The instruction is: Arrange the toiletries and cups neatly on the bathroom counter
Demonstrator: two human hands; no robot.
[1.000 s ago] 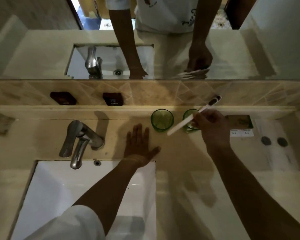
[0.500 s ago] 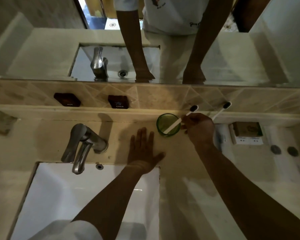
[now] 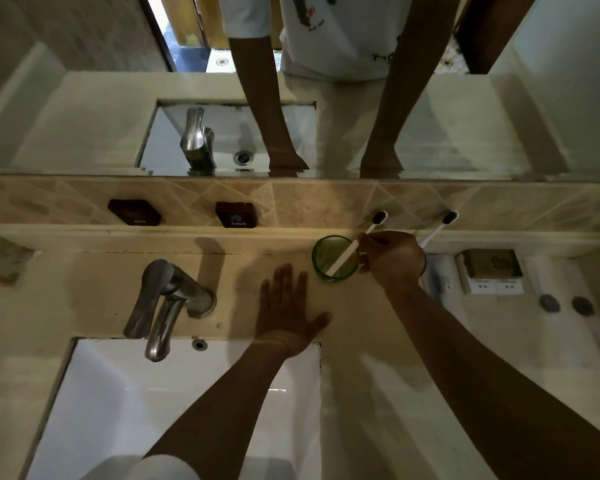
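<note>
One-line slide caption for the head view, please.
Right hand steadies a toothbrush in a green cup; left hand flat on counter.

Single view, head-worn, wide-angle. It looks steeply down and forward over a bathroom counter (image 3: 378,341), standing close at the near edge. White sink basin (image 3: 160,403) fills the near left; both forearms enter from the bottom of the frame. Faucet (image 3: 167,299) sits mid-left. The far tiled backsplash (image 3: 326,202) crosses the middle, and the mirror (image 3: 101,116) above it takes the top third, giving a reversed second look at basin, faucet and arms. Straight lines bow toward the frame edges. No second camera shares the scene.
</note>
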